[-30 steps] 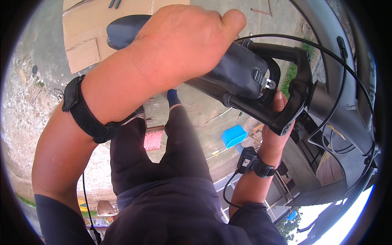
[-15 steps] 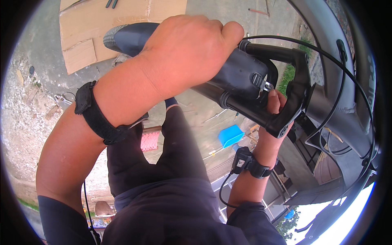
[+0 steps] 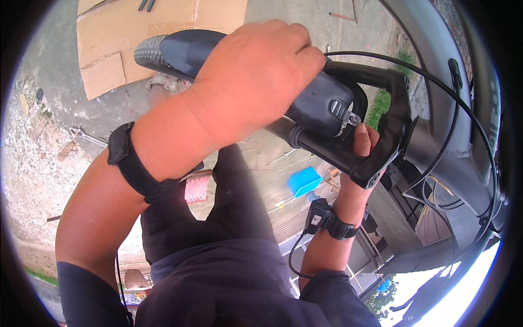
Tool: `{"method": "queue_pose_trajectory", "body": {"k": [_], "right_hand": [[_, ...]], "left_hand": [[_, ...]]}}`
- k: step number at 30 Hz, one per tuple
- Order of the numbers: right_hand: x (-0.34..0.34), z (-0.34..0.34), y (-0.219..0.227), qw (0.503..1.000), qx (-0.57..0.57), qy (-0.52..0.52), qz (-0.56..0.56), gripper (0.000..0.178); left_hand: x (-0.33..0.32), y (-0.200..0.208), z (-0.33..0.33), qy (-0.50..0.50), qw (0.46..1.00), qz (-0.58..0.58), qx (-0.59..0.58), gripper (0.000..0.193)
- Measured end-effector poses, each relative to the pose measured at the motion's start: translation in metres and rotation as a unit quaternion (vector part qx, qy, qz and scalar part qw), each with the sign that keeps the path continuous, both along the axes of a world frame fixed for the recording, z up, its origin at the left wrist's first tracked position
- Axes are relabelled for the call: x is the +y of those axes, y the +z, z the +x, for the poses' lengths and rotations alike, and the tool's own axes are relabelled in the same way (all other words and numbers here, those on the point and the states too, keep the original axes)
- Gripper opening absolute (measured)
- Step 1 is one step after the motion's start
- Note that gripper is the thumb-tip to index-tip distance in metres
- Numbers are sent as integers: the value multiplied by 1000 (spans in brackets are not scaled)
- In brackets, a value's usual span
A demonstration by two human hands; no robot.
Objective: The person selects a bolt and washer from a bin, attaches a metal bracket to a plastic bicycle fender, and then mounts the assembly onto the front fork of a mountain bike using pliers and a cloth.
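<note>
My left hand (image 3: 256,73) is closed over the top of a black mudguard (image 3: 318,103), its fingertips hidden on the far side. The mudguard lies between the legs of a black bicycle fork (image 3: 327,150), over the knobbly tyre (image 3: 150,53). A small metal tab (image 3: 353,118) sticks out of the mudguard's near end, beside a ribbed slot. From below, my right hand (image 3: 364,144) reaches up behind the fork crown (image 3: 395,117). Its thumb and a finger lie close together just under the tab; what they hold, if anything, cannot be made out.
The grey bicycle frame (image 3: 441,120) rises at the right, with a black cable (image 3: 406,57) curving across to the fork. Flattened cardboard (image 3: 103,41) lies on the ground at far left. A blue bin (image 3: 305,181) and a pink woven item (image 3: 197,189) are near my legs.
My left hand has slid a little to the right along the mudguard, toward the fork crown. More of the metal tab shows above my right thumb. The whole view has shifted slightly.
</note>
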State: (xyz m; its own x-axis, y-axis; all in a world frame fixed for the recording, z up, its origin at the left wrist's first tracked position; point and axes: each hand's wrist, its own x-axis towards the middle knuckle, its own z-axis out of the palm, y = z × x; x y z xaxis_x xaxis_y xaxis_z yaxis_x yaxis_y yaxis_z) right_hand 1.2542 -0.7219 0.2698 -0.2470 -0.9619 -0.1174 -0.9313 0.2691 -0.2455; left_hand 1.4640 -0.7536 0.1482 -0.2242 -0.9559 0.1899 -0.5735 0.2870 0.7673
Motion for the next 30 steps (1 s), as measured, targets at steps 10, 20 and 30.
{"method": "queue_pose_trajectory", "body": {"k": [10, 20, 30], "right_hand": [[1, -13, -5, 992, -51, 111, -28, 18], [12, -31, -7, 991, 18, 132, 7, 19], [7, -30, -8, 985, 62, 158, -11, 25]], "left_hand": [[7, 38, -63, 7, 1000, 13, -1, 25], [4, 40, -76, 9, 1000, 21, 7, 25], [4, 35, -75, 19, 999, 37, 5, 25]]}}
